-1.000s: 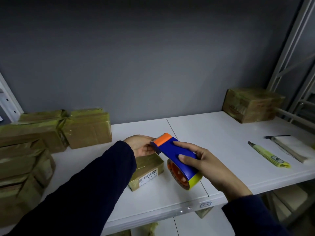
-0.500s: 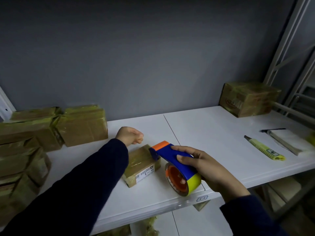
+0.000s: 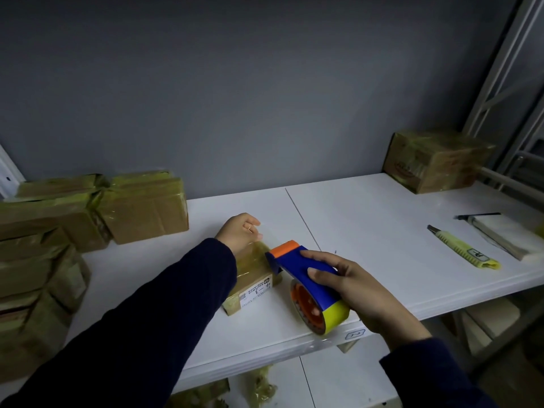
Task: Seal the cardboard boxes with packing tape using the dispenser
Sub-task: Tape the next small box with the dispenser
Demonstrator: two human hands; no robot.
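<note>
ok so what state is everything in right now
small labelled box, lying flat, tape across top
tape dispenser, gripped, nose at box
tape strip, pulled out over box
left hand, curled, pinching tape end
right hand, gripping dispenser
utility knife, lying flat, untouched
stacked boxes, taped shut

The dark sleeve [image 3: 164, 313] and the blue-and-orange plastic tape dispenser [image 3: 291, 265] hide parts of the small tape-wrapped cardboard box [image 3: 253, 270]. The print on its white label [image 3: 255, 293] is too small to read. The left edge cuts off the stacked brown boxes [image 3: 32, 260].

Long dark navy sleeves [image 3: 153, 319]
</note>
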